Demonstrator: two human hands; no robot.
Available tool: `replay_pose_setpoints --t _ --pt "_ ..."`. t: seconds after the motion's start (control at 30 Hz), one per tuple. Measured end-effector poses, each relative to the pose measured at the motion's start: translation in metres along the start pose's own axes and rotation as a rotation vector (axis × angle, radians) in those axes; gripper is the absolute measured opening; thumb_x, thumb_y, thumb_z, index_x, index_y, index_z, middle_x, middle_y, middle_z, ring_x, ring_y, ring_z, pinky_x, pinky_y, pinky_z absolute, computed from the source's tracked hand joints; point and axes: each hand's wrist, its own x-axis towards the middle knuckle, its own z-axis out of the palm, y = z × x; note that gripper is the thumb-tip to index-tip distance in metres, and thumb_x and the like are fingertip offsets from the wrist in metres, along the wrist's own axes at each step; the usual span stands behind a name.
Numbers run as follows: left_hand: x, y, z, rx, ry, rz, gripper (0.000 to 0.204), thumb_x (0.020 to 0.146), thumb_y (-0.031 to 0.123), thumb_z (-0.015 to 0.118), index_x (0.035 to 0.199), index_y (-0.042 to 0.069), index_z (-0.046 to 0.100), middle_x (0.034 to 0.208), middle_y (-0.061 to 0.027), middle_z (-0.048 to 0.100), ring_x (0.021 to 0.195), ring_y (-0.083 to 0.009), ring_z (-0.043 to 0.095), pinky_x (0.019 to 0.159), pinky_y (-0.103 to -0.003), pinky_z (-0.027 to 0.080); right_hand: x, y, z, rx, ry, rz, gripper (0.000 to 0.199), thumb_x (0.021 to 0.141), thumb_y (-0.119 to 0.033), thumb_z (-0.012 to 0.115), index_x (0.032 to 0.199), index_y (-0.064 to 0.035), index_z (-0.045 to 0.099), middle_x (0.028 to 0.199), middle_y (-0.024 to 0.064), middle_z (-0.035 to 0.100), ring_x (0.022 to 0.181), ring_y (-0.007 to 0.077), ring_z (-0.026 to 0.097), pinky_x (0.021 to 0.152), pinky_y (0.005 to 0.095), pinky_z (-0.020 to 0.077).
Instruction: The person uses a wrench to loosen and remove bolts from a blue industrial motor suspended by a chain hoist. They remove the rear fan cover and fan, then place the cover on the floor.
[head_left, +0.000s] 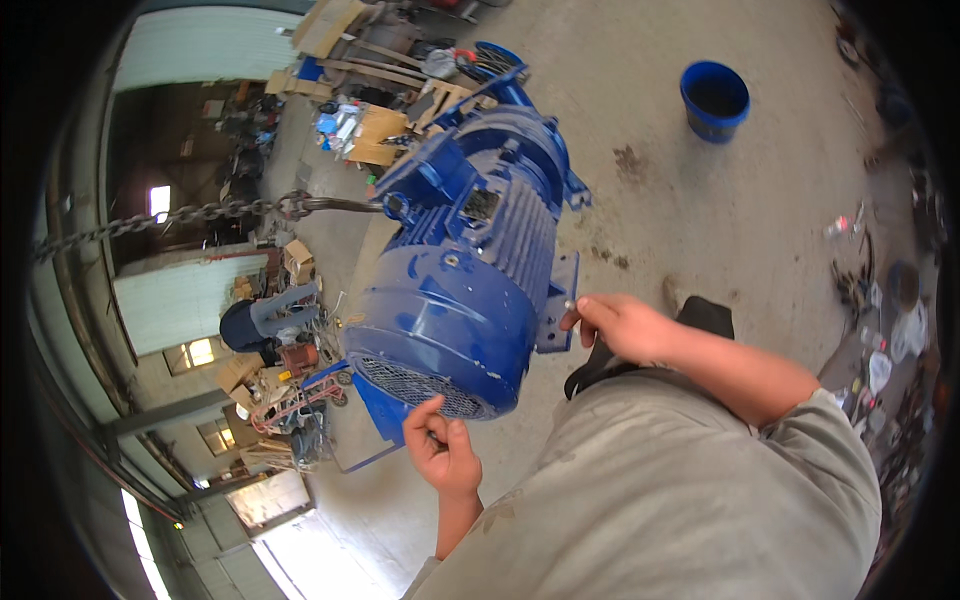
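Note:
A large blue electric motor (440,305) with cooling fins hangs in front of me from a hook (340,204) on a steel chain (160,222). Its round fan grille (420,385) faces down toward me. By the drilled mounting foot (556,320), my right hand (625,328) is closed in a pinch around a small metal piece that looks like a bolt (570,306). My left hand (442,452) is curled close below the grille's edge, thumb near the fingers. What it holds, if anything, I cannot make out.
A blue bucket (714,100) stands on the concrete floor at the far right. Boards and cardboard (380,135) are piled behind the motor. At left, another person (262,318) bends near boxes and a red hand truck (300,395). Loose scrap and plastic (880,340) line the right edge.

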Motion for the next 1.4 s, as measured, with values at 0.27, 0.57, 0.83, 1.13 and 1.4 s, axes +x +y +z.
replay_pose_setpoints --t 0.27,0.57,0.83,1.13,1.4 --pt "0.082 -0.014 -0.023 0.565 -0.017 0.677 0.039 0.092 0.024 0.084 0.124 0.006 0.07 0.09 -0.0002 0.045 0.076 -0.0155 0.041 0.066 -0.028 0.033 0.007 0.063 0.076 0.553 -0.079 0.183 0.036 0.114 -0.039 0.048 0.125 -0.0085 0.064 0.082 -0.0011 0.062 0.066 0.0098 0.048 0.061 0.0273 0.0443" --pt "0.165 -0.009 -0.01 0.607 -0.095 0.919 0.027 0.102 0.022 0.072 0.121 0.005 0.081 0.087 -0.0018 0.038 0.079 -0.018 0.04 0.068 -0.03 0.032 0.013 0.081 0.137 1.135 0.152 0.23 0.035 0.115 -0.021 0.042 0.15 -0.0147 0.04 0.1 0.005 0.061 0.07 0.0108 0.046 0.06 0.0272 0.0414" --pt "0.163 -0.01 -0.006 0.633 -0.12 0.93 0.021 0.105 0.016 0.066 0.11 0.004 0.083 0.087 -0.0029 0.039 0.081 -0.0181 0.041 0.07 -0.03 0.037 0.025 0.076 0.165 1.08 0.273 0.098 0.039 0.118 -0.023 0.039 0.154 -0.0118 0.04 0.097 0.0027 0.06 0.07 0.0072 0.043 0.058 0.024 0.041" --pt "0.164 -0.017 -0.004 0.585 -0.086 0.956 0.021 0.103 0.018 0.067 0.104 0.006 0.084 0.088 -0.0043 0.044 0.081 -0.0193 0.048 0.07 -0.034 0.04 0.03 0.061 0.089 0.325 0.003 0.181 0.041 0.107 -0.009 0.047 0.145 0.0035 0.056 0.097 0.0129 0.079 0.066 0.0096 0.057 0.057 0.0288 0.0501" --pt "0.163 -0.015 -0.003 0.602 -0.055 0.895 0.021 0.1 0.02 0.067 0.097 0.008 0.084 0.086 -0.0044 0.047 0.076 -0.0216 0.051 0.068 -0.038 0.041 0.066 0.027 0.053 0.106 -0.238 0.395 0.02 0.103 -0.008 0.054 0.117 -0.0006 0.067 0.094 0.0123 0.079 0.054 0.0039 0.052 0.048 0.0205 0.0435"
